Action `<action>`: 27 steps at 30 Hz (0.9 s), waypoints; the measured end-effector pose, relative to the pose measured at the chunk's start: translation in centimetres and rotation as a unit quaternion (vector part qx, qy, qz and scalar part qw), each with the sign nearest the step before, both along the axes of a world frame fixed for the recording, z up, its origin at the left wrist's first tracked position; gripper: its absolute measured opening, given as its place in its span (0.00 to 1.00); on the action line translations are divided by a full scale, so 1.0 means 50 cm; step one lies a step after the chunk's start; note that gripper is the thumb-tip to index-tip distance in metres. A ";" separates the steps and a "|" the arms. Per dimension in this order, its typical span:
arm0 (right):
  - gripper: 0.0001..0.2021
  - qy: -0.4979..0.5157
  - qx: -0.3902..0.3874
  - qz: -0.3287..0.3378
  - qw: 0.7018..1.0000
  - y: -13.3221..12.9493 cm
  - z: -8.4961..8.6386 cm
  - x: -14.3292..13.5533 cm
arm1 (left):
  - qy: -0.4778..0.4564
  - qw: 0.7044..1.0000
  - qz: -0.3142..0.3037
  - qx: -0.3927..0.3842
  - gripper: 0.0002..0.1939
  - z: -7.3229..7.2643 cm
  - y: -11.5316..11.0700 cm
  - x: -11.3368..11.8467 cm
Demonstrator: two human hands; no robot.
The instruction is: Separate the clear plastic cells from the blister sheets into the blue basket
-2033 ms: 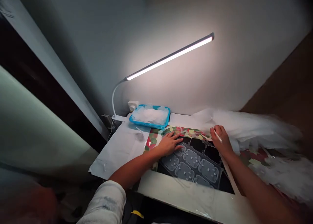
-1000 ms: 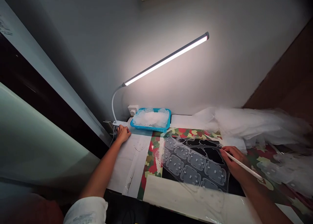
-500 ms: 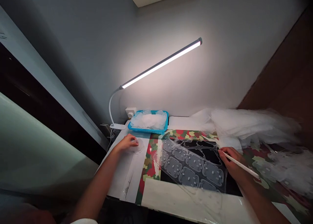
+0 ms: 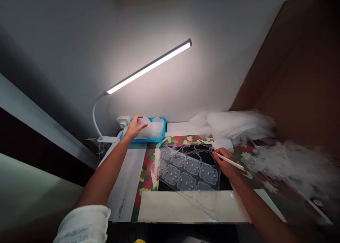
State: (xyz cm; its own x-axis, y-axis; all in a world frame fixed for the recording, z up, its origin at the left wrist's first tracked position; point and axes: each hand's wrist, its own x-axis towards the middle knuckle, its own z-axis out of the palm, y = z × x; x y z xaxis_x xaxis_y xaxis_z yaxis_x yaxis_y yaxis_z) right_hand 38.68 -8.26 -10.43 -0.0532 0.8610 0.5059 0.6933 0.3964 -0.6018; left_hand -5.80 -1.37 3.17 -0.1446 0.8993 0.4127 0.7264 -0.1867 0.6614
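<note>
My left hand point(image 4: 136, 127) is over the blue basket point(image 4: 162, 138), thumb and fingers apart, beside the sheer white pieces point(image 4: 156, 129) heaped in it. Whether a thin piece lies between its fingers is hard to tell. My right hand point(image 4: 225, 162) holds a slim white stick point(image 4: 232, 161) at the right edge of a black mat point(image 4: 224, 181). A translucent sheet point(image 4: 191, 165) with rounded square outlines and small pale knobs lies on the mat, its lower part hanging over a cream strip point(image 4: 183, 209).
A lit bar lamp point(image 4: 151, 66) arches over the table from the left. Sheer white fabric point(image 4: 233, 126) is piled at the back right, with more loose netting point(image 4: 297, 168) at the right. A white socket block point(image 4: 123, 121) stands behind the basket.
My left hand has moved from the white tabletop up to the basket, its fingers now spread. My right hand keeps the stick near the mat. The whole view has shifted.
</note>
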 end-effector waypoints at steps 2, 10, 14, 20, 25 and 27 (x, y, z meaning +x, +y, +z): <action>0.13 0.009 -0.007 -0.009 1.000 -0.006 0.008 -0.003 | 0.014 0.999 0.012 0.030 0.19 -0.004 0.024 0.037; 0.11 0.124 -0.136 0.111 0.977 -0.025 0.040 -0.025 | 0.202 0.955 -0.216 0.001 0.12 -0.198 -0.099 0.256; 0.12 0.106 -0.191 0.214 0.952 -0.003 0.038 -0.042 | 0.279 0.937 -0.205 -0.037 0.04 -0.235 -0.069 0.276; 0.14 0.152 -0.091 0.026 0.984 0.064 0.016 -0.019 | 0.260 0.954 -0.148 -0.017 0.13 -0.182 0.002 0.322; 0.12 0.155 -0.092 0.012 0.984 -0.002 0.045 0.016 | 0.229 0.924 -0.304 0.020 0.15 -0.207 -0.138 0.392; 0.10 0.148 -0.147 0.093 0.974 -0.048 0.053 0.009 | 0.239 0.883 -0.404 0.021 0.14 -0.229 -0.202 0.395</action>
